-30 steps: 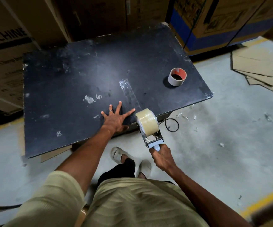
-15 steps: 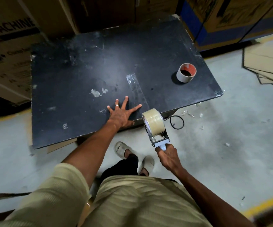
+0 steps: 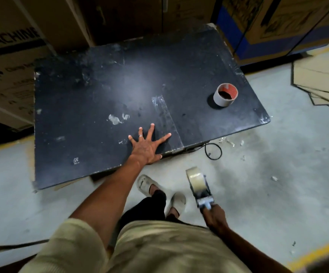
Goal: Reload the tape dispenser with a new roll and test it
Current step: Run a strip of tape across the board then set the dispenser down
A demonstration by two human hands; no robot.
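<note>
My right hand (image 3: 216, 217) grips the handle of the tape dispenser (image 3: 200, 189), which carries a full clear roll and hangs over the floor, off the near edge of the black table (image 3: 84, 107). A strip of clear tape (image 3: 165, 121) lies stuck on the table, running from its middle to the near edge. My left hand (image 3: 147, 145) rests flat on the table with fingers spread, just left of the strip. An empty tape core (image 3: 225, 94), grey outside and red inside, stands near the table's right end.
Cardboard boxes (image 3: 12, 56) stand behind and left of the table, blue-edged boxes (image 3: 268, 26) at the back right. Flattened cardboard (image 3: 321, 81) lies on the floor to the right. A black cable loop (image 3: 213, 152) and tape scraps lie under the table's edge. My sandalled feet (image 3: 159, 192) stand below.
My right hand has pulled the dispenser back and down, away from the table's near edge, leaving the tape strip on the table. My left hand stays flat on the table.
</note>
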